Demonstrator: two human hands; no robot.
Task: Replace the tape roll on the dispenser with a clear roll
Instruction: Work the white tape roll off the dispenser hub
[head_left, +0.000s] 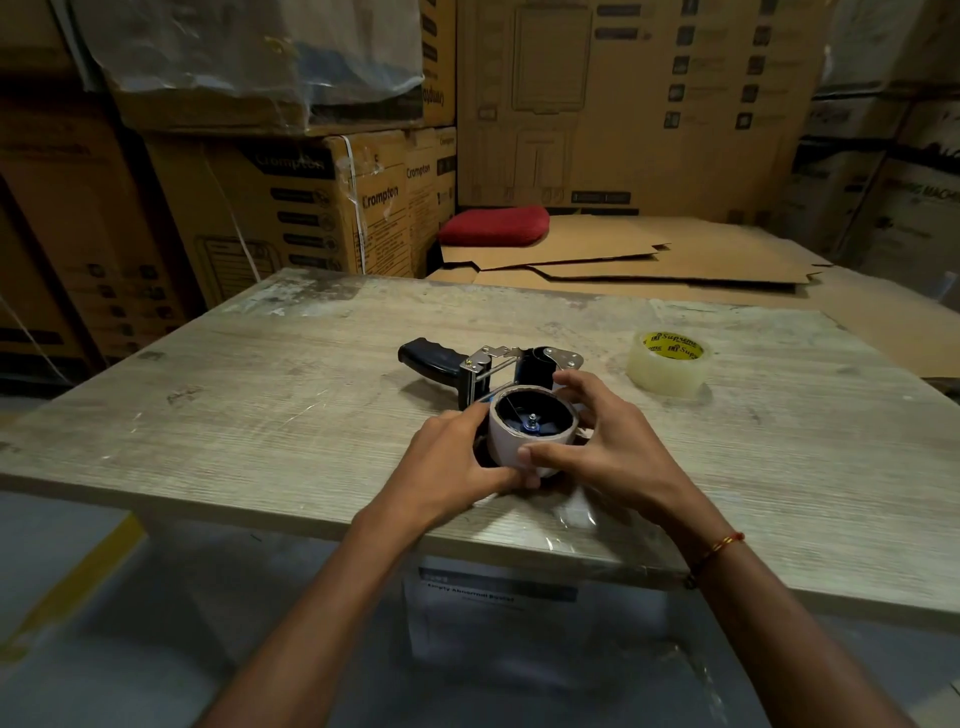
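Dispenser (483, 364) lies flat mid-table (260, 395), black grip pointing left, both hands, left (457, 462) and right (597, 441), with fingers curled tight round its bare white core (511, 447), while clear roll (669, 364), labelled "Supreme", sits well right.

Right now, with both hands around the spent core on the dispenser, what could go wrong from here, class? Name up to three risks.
1. The left hand and right hand grip the empty core near the table's front edge; a hard pull might drag the dispenser off.
2. Fingers work close to the dispenser's metal parts and could get nicked.
3. The clear roll sits out of the way to the right, needing a reach.
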